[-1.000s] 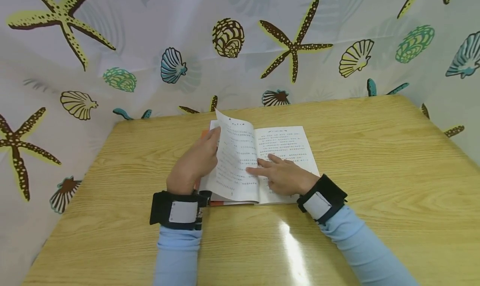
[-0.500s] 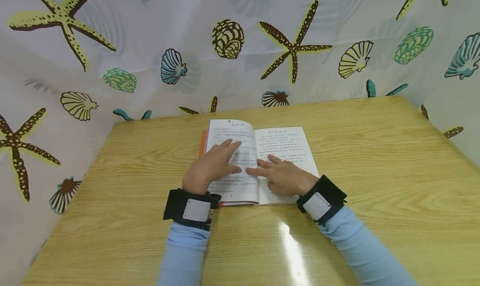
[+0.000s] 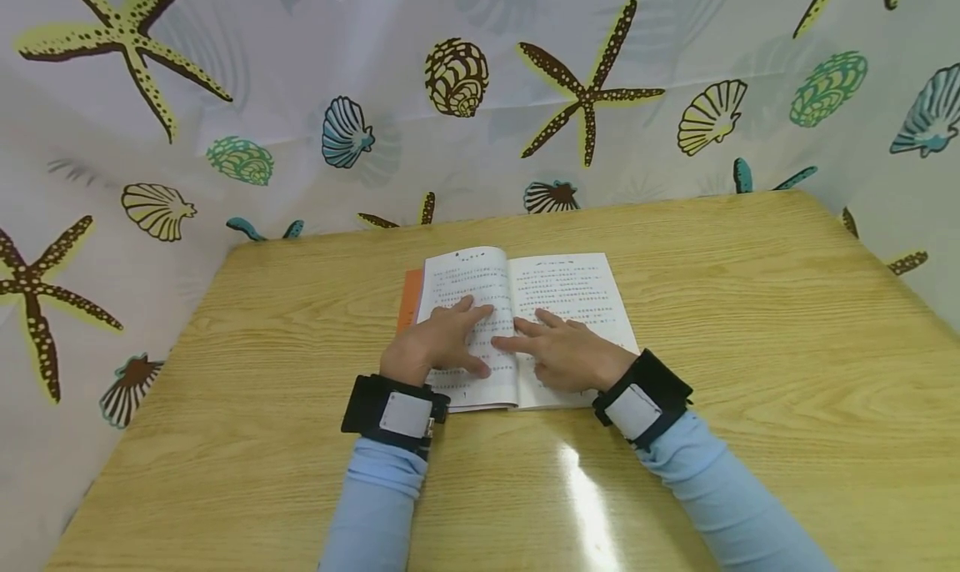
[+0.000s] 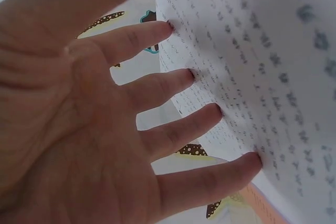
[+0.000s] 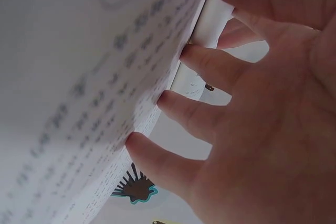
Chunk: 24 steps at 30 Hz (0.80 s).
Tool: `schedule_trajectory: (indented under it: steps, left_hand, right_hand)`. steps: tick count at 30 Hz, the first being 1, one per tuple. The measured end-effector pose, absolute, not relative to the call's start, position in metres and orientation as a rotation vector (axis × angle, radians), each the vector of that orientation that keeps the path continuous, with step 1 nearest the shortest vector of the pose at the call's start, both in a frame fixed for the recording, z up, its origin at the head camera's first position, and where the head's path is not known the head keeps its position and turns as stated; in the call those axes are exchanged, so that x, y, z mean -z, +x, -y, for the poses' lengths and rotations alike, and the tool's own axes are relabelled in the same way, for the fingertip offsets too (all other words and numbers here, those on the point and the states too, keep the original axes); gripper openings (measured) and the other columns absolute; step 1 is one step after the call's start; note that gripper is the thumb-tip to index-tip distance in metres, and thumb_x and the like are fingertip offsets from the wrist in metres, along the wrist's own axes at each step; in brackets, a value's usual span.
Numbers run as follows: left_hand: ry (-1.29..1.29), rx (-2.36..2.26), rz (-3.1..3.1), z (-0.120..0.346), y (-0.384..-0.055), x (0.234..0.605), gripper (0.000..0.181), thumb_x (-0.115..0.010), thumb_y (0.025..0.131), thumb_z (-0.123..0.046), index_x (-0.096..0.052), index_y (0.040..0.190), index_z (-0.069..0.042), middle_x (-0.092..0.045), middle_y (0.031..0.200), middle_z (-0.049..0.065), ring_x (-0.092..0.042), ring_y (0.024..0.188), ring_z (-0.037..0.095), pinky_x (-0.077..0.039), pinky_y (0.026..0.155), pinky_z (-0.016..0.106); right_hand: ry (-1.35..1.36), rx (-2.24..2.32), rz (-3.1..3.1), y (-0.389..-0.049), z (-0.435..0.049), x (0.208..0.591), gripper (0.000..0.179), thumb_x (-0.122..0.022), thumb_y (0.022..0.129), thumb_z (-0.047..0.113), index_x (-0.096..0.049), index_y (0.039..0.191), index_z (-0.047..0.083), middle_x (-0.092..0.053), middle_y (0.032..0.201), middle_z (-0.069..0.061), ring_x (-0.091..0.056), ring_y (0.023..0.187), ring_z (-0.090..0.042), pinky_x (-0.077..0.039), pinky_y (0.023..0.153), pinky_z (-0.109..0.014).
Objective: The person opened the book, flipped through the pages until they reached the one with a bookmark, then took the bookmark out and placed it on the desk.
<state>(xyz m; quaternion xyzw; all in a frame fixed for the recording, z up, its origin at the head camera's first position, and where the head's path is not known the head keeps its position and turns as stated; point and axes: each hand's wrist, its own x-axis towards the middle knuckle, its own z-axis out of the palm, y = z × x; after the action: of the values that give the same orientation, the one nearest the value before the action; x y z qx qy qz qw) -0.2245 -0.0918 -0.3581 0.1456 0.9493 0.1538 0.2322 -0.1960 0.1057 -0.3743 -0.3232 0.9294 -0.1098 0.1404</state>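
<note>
An open book (image 3: 566,284) lies on the wooden table, printed text on both pages. On its left page (image 3: 468,272) rests my left hand (image 3: 442,340), fingers spread; in the left wrist view the fingertips (image 4: 252,162) touch the paper. My right hand (image 3: 573,355) lies over the right page near the spine, one finger reaching onto the left page. The right wrist view shows its fingertips (image 5: 137,139) pressing the paper, with the fold of the book beyond. Neither hand grips anything. An orange strip (image 3: 408,298) shows beyond the book's left edge.
The wooden table (image 3: 750,305) extends on both sides of the book and in front of it. A white cloth (image 3: 285,55) printed with starfish and shells hangs behind and at the sides. Black straps (image 3: 393,413) circle both wrists.
My left hand held a lifted leaf at its outer edge; the leaf now lies down on the left side. That hand has moved right onto the page. The right hand has stayed put.
</note>
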Motion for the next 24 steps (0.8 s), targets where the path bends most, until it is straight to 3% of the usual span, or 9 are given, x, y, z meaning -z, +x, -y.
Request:
schedule_trajectory:
  steps: [13,19,24]
  left_hand:
    - [0.412,-0.407,-2.613,0.093,-0.223,0.36,0.093,-0.086,0.083,-0.027,-0.035,0.16,-0.02,-0.016,0.169,0.01,-0.02,0.15,0.044,-0.03,0.114,0.061]
    - [0.4,-0.436,-2.623,0.092,-0.223,0.361,0.094,-0.087,0.081,-0.025,-0.036,0.16,-0.021,-0.017,0.168,0.009,-0.02,0.15,0.043,-0.03,0.114,0.061]
    - [0.376,-0.469,-2.619,0.091,-0.222,0.36,0.095,-0.088,0.08,-0.022,-0.036,0.16,-0.021,-0.017,0.168,0.009,-0.018,0.151,0.042,-0.028,0.115,0.061]
  right_hand:
    - [-0.927,0.305,-2.656,-0.2,-0.11,0.373,0.058,-0.058,0.1,0.009,-0.043,0.156,0.017,-0.034,0.161,-0.018,-0.028,0.146,-0.047,-0.032,0.108,-0.069]
    - [-0.781,0.36,-2.631,-0.21,-0.129,0.37,0.064,-0.064,0.098,0.012,-0.039,0.157,0.007,-0.029,0.163,-0.018,-0.024,0.148,-0.044,-0.025,0.116,-0.059]
    - [-0.653,0.41,-2.64,-0.22,-0.158,0.37,0.063,-0.065,0.096,0.012,-0.041,0.153,0.0,-0.026,0.162,-0.024,-0.019,0.149,-0.047,-0.02,0.118,-0.059]
